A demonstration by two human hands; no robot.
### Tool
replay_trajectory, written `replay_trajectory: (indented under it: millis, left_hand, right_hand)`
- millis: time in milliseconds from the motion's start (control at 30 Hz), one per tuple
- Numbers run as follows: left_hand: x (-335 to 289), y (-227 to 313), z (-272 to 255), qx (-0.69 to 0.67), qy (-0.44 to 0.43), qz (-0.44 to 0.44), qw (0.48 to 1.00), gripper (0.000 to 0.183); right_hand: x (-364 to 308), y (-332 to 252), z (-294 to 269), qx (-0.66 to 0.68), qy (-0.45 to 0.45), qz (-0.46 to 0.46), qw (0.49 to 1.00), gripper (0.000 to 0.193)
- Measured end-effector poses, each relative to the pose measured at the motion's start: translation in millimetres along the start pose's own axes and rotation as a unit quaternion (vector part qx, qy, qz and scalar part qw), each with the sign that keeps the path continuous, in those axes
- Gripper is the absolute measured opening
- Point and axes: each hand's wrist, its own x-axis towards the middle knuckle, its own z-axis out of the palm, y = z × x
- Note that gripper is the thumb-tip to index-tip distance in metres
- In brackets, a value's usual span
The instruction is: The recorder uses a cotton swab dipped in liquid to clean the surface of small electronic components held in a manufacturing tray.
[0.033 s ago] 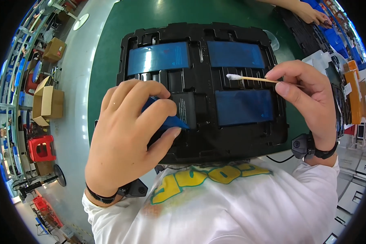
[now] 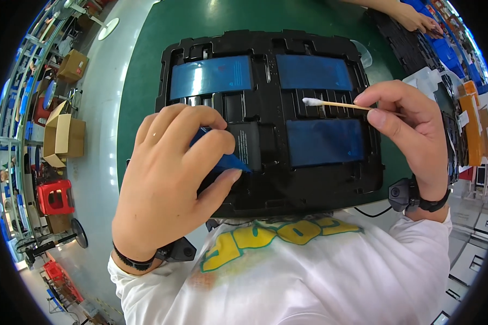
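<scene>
A black moulded tray [image 2: 309, 187] lies before me, with blue-covered flat pieces in three of its compartments. In the near-left compartment sits a flat black piece [image 2: 249, 142] with fine pale print, its right part uncovered. My left hand [image 2: 171, 162] is over that piece, its fingers closed on a blue film [image 2: 230, 162] lifted off the surface; the hand hides most of the piece. Between thumb and forefinger, my right hand [image 2: 404, 116] pinches a cotton swab [image 2: 336, 104]. The white tip points left, above the tray's middle, apart from the near-right blue-covered piece [image 2: 326, 142].
The tray rests on a green tabletop [image 2: 141, 81]. At the far right another person's hand [image 2: 415, 19] is near dark trays [image 2: 412, 49]. Cardboard boxes [image 2: 65, 138] and a red stool [image 2: 55, 197] stand on the floor at left, beside shelving.
</scene>
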Motion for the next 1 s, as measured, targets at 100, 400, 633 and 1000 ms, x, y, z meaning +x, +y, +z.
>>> replay_trajectory:
  millis: [100,400,633,1000]
  left_hand:
    - [-0.4,3.4,-2.3,0.006,-0.017,-0.012,1.000,0.033]
    - [10.8,11.9,-10.2,0.050,-0.062,-0.008,0.997,0.033]
    - [17.7,10.4,-14.1,0.072,-0.114,0.027,0.991,0.028]
    - [-4.7,-9.3,6.7,0.044,0.030,0.127,0.990,0.027]
  right_hand:
    - [-2.7,-3.2,-1.1,-0.005,0.001,0.018,1.000,0.019]
    - [-5.7,0.9,-7.1,-0.003,0.009,0.020,1.000,0.021]
    - [-5.0,6.7,-6.1,0.008,0.005,-0.011,1.000,0.020]
    - [-3.9,3.6,-2.4,0.046,-0.008,0.002,0.999,0.020]
